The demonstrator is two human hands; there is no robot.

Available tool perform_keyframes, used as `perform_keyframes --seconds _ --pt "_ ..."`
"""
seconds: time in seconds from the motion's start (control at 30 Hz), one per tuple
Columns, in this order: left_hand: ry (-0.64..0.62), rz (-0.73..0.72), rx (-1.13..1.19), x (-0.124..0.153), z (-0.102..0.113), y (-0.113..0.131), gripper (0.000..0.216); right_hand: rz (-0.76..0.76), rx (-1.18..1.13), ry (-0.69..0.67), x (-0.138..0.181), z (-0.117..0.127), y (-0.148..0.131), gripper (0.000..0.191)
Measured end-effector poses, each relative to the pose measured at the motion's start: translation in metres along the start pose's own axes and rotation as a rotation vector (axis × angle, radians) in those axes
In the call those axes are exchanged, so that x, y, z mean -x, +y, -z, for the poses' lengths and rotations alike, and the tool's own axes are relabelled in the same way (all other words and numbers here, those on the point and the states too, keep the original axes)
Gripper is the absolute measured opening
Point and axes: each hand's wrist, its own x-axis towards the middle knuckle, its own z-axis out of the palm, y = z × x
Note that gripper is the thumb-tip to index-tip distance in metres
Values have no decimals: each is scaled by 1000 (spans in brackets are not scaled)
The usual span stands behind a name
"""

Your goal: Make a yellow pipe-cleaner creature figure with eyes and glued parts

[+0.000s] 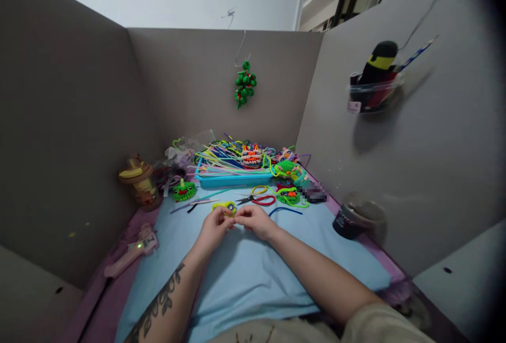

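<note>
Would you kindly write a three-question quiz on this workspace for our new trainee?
1. Multiple choice: Where does the green ornament hang, as the person sees it? A, on the left; B, straight ahead; C, on the right.
2. True or false: The pink glue gun lies to the left of the left hand.
3. Fill in the blank: Just beyond the left hand shows a small ____ piece.

Key: 1, B, against the back panel; 2, true; 3, yellow.

Oblong plastic tray (237, 180): crazy-bright blue
Small fuzzy piece (220, 205) before tray: neon yellow
Flat cloth (261, 272), same side: plain baby-blue
</note>
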Motion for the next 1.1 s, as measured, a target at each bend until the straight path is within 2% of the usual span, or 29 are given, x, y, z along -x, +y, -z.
perform_keyframes --seconds 0.23,0.5,0.67,0.77,0.83,0.93,1.03,1.1 --pt "11 98 101 4 -4 7 26 32 47 63 -1 2 -2 22" --pt "-12 103 126 2 -5 5 31 154 170 124 -2 -2 1 9" --pt "-26 96 96 0 -6 -3 30 234 380 216 -1 -5 3 9" --pt "-26 91 -1 0 -2 -8 28 304 466 254 -1 -5 2 9" --pt "21 25 -144 0 1 -8 24 330 481 227 0 -3 1 10" --pt "94 -185 -442 2 4 -6 16 350 472 164 1 -1 -2 12" --pt "95 -382 -656 7 2 -1 16 349 482 164 1 1 -4 12" --pt "97 -429 -758 10 1 1 19 310 508 166 1 3 -5 10"
